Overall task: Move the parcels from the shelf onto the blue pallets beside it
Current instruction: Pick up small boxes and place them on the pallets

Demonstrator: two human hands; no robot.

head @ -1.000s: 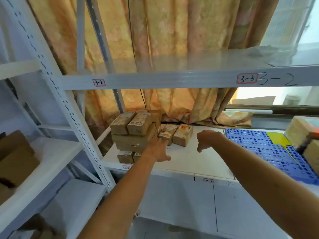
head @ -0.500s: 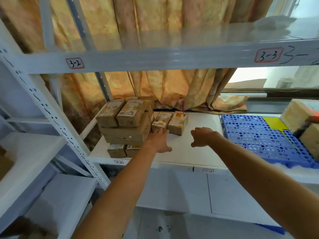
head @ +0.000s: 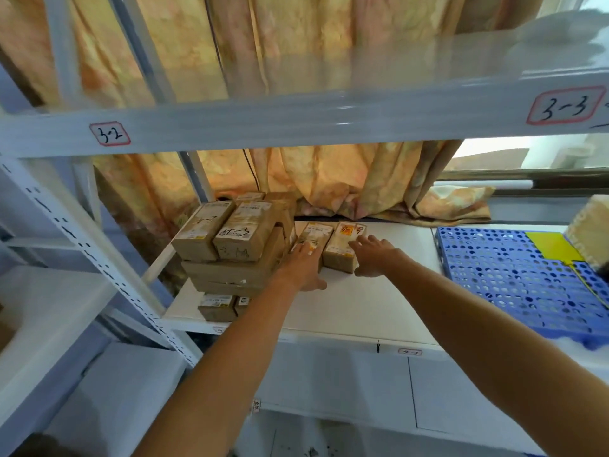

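Contact newly made with two small parcels lying side by side on the white metal shelf board [head: 362,308], just right of the tall stack of brown taped parcels [head: 237,252]. A second ago: both hands short of the pair, hovering over bare board, the right one curled into a loose fist. Now: left hand [head: 304,268] laid over the near end of the left small brown cardboard parcel with the white label [head: 316,232], fingers straight; right hand [head: 375,257] unclenched, fingers spread and touching the near right corner of the right small brown cardboard parcel with the orange scrawl [head: 341,249]. No closed grip visible on either yet; both parcels flat on the board, touching each other, not lifted. Meaning for the task, by judgement: reach finished, grasp about to begin, perhaps one parcel per hand, perhaps the pair squeezed together. Next, presumably: curl round the boxes, lift clear of the stack, swing right to the blue perforated plastic pallet [head: 514,278], close by on the right and carrying a yellow sheet [head: 553,247] and a pale wrapped parcel [head: 591,230] at the frame edge. Plenty left to move: whole stack untouched on the shelf.
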